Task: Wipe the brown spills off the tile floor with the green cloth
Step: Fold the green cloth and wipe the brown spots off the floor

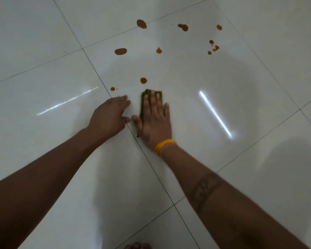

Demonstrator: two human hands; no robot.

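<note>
We're over the tile floor (43, 78), both arms stretched out ahead. Our right hand (154, 121) lies flat on the green cloth (143, 101), fingers straight and together, palm pressing it to the floor; nothing curled round it. The cloth is dark olive green, folded into a narrow pad, mostly hidden under the hand, with only its far edge and left side showing. It sits just right of a grout line, near the middle of the view. Our left hand (110, 115) rests on the tile just beside it, fingers loosely extended, fingertips on the floor, holding nothing. A yellow band (163, 145) is on the right wrist, and a dark tattoo band (205, 190) wraps the right forearm. Brown spills (120, 51) are scattered beyond the cloth: one round drop (143, 80) just past its far edge, a small one (112, 88) near the left fingertips, larger blobs further out, and a cluster of small spots (213, 47) to the far right. All are glossy orange-brown on white glazed tile. Two bright light streaks reflect off the floor. Toes (137, 246) show at the bottom edge.
</note>
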